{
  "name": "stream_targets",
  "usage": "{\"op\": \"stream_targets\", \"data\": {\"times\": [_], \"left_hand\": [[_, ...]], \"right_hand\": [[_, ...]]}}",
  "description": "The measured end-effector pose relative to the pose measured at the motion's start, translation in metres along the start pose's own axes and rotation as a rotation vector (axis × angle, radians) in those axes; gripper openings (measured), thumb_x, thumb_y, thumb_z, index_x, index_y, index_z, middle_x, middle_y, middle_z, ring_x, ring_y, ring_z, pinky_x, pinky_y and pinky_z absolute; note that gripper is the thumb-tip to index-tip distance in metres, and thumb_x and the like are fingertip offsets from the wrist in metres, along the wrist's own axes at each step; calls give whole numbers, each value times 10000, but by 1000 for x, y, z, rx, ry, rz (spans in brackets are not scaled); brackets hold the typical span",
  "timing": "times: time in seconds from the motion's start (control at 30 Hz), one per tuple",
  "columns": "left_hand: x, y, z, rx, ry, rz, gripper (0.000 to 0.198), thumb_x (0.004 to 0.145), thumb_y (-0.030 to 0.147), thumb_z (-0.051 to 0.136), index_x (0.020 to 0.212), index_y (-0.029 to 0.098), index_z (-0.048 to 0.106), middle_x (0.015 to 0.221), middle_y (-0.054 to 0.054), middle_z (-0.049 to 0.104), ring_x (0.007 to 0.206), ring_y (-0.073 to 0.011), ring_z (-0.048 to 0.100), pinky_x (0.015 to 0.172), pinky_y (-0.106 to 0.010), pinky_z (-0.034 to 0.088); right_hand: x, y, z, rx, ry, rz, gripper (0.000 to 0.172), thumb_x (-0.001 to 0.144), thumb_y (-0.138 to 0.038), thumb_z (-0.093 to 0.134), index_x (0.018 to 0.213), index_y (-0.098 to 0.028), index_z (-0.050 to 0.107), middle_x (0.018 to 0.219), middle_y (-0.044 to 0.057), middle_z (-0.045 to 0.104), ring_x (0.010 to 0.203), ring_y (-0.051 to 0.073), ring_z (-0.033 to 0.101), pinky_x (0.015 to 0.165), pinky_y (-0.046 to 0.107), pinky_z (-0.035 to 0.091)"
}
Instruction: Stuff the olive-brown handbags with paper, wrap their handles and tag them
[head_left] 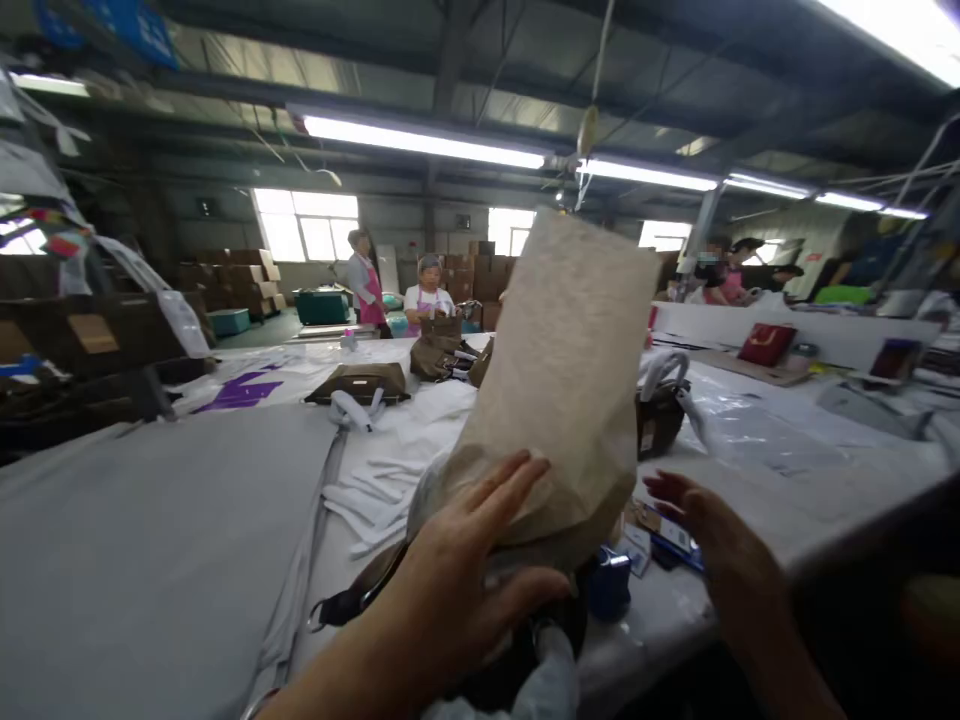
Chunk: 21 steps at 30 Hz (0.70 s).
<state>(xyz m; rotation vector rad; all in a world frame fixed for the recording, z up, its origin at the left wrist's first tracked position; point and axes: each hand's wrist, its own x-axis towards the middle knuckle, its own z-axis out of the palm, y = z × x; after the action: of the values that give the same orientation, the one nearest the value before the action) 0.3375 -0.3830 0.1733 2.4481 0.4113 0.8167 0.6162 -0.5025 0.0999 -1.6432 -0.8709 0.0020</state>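
A tall, crumpled beige paper piece stands up in front of me, its lower end at a dark handbag mostly hidden by my arm. My left hand lies against the lower front of the paper with its fingers stretched out and thumb apart. To the right, my right hand is raised off the paper, its fingers apart and holding nothing. A strap with a metal ring shows left of the bag. By the bag's right side is a blue object, next to a phone-like item.
White wrapped straps lie in a pile on the left. Farther back are brown handbags, and another dark bag stands behind the paper. A grey sheet covers the left side. Co-workers are across the table.
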Motion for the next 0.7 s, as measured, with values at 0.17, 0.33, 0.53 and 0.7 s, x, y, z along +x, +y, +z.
{"op": "stream_targets", "data": {"times": [0.17,0.33,0.53,0.7], "left_hand": [[51,-14,27,85,-93,-72,1179,739,605,787,1613,224,93,1671,-185,128,1540,-343,125,1205,-576,266],[59,-31,35,17,-117,-14,1393,605,565,894,1614,212,1,1672,-210,94,1532,-388,120,1201,-580,265],[45,-29,30,138,-132,-32,1048,698,297,856,1579,252,291,1620,-150,329,1519,-358,219,1195,-509,329],[49,-27,25,113,-110,17,687,739,118,672,1410,233,581,1428,-104,600,1348,-294,540,1088,-385,486]], "right_hand": [[2,13,67,199,-438,-34,707,914,-743,373,1243,-205,692,1306,163,657,1311,386,522,1122,593,365],[-18,-33,84,418,-550,-200,457,972,-567,450,1201,-272,713,1166,103,694,1264,311,542,1128,496,384],[-39,-40,79,741,-777,-30,452,944,-589,548,1047,-203,758,946,66,727,933,239,652,897,353,518],[-35,-29,81,755,-565,45,574,824,-719,616,968,-183,761,911,90,738,941,279,658,873,378,536]]}}
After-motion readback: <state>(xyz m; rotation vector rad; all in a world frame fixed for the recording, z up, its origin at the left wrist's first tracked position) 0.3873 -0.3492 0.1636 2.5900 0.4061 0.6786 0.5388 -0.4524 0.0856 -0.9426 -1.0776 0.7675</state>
